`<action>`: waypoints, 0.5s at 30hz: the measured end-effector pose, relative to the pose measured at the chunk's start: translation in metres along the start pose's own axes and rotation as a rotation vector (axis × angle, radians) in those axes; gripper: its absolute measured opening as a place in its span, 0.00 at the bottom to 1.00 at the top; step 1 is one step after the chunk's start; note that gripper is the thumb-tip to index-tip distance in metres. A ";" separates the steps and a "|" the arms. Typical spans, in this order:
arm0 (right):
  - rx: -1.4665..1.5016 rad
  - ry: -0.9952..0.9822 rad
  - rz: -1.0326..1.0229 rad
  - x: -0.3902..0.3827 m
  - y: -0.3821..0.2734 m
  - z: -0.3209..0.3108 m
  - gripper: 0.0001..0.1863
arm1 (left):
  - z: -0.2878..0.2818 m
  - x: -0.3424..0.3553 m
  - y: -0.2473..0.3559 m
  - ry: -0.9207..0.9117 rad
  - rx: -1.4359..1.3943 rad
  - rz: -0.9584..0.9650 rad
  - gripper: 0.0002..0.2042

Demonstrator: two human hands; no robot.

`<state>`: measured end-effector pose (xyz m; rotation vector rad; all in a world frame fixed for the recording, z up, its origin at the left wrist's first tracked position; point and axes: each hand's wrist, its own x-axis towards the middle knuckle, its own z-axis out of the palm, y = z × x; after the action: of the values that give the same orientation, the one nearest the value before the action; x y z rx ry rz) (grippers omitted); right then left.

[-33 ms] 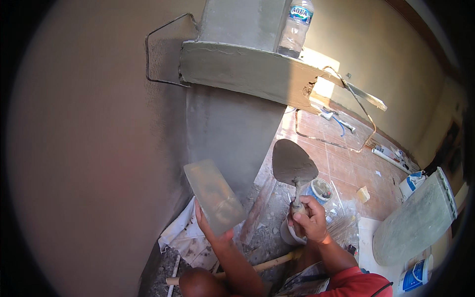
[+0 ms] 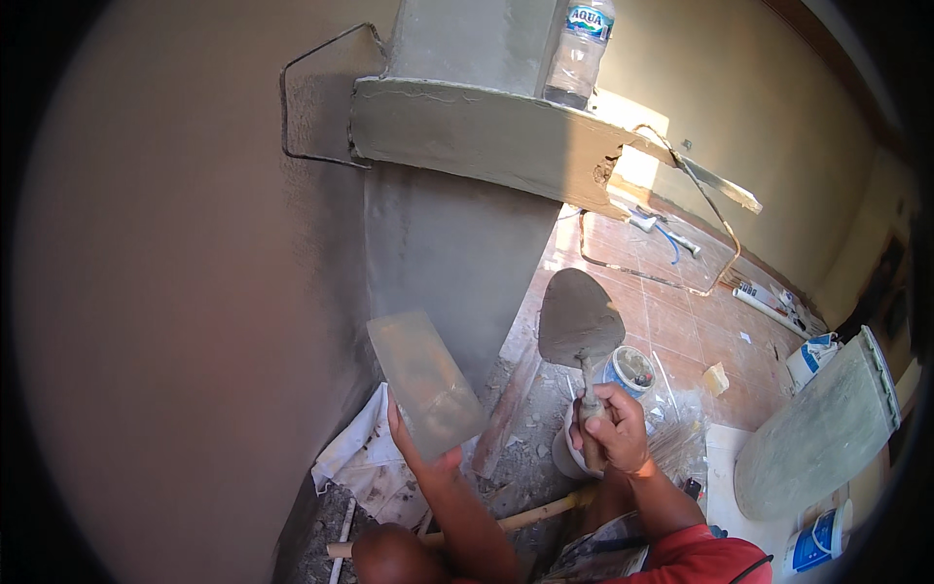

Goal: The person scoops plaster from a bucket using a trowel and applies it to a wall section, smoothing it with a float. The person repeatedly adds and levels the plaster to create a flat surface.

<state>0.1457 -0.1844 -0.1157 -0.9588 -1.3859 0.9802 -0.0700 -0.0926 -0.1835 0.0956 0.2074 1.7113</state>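
My left hand point(image 2: 430, 471) is closed under a flat, rectangular plastering float point(image 2: 425, 382), its smeared face tilted up; the grip beneath is hidden. In my right hand point(image 2: 620, 435) is a rounded pointing trowel point(image 2: 581, 316), held by its wooden handle with the blade pointing up and away. Grey mortar coats that blade. Float and trowel are apart from each other. Beyond them rises a grey plastered column point(image 2: 443, 263), topped by a curved plastered ledge point(image 2: 467, 136). Neither tool touches the column as far as I can see.
Bent metal bars point(image 2: 284, 107) stick out beside the ledge, and a plastic bottle point(image 2: 581, 54) stands on it. A plastered wall point(image 2: 175, 321) lies left. Below are a white cloth point(image 2: 365, 457), a wooden pole point(image 2: 530, 517), a small bucket point(image 2: 623, 375) and rubble; a large container point(image 2: 812, 438) stands right.
The trowel blade has risen and turned very slightly. The float has shifted a little to the right. Both hands keep their hold.
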 end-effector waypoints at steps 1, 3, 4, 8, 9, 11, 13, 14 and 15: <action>0.087 -0.030 0.047 -0.002 -0.003 -0.007 0.19 | -0.008 0.001 -0.006 -0.042 0.012 -0.029 0.18; 0.155 -0.066 0.131 -0.001 -0.008 -0.019 0.20 | -0.019 0.001 -0.017 -0.203 -0.127 -0.110 0.18; 0.153 -0.090 0.172 0.001 -0.007 -0.028 0.22 | -0.022 -0.003 -0.022 -0.271 -0.198 -0.156 0.18; 0.153 -0.256 0.258 0.022 0.000 -0.049 0.25 | -0.011 -0.021 -0.034 -0.292 -0.301 -0.252 0.19; 0.147 -0.305 0.260 0.029 -0.002 -0.052 0.25 | -0.006 -0.025 -0.036 -0.292 -0.275 -0.251 0.20; 0.108 -0.393 0.266 0.044 -0.008 -0.054 0.25 | -0.003 -0.028 -0.043 -0.322 -0.257 -0.277 0.20; 0.088 -0.482 0.275 0.058 -0.013 -0.057 0.24 | -0.002 -0.029 -0.051 -0.372 -0.275 -0.328 0.21; 0.046 -0.517 0.297 0.064 -0.015 -0.061 0.24 | -0.001 -0.031 -0.054 -0.336 -0.199 -0.297 0.21; 0.003 -0.550 0.318 0.068 -0.017 -0.066 0.24 | 0.001 -0.032 -0.057 -0.299 -0.124 -0.267 0.20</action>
<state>0.2085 -0.1231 -0.0759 -0.9648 -1.7073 1.5696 -0.0097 -0.1165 -0.1919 0.2204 -0.1050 1.4196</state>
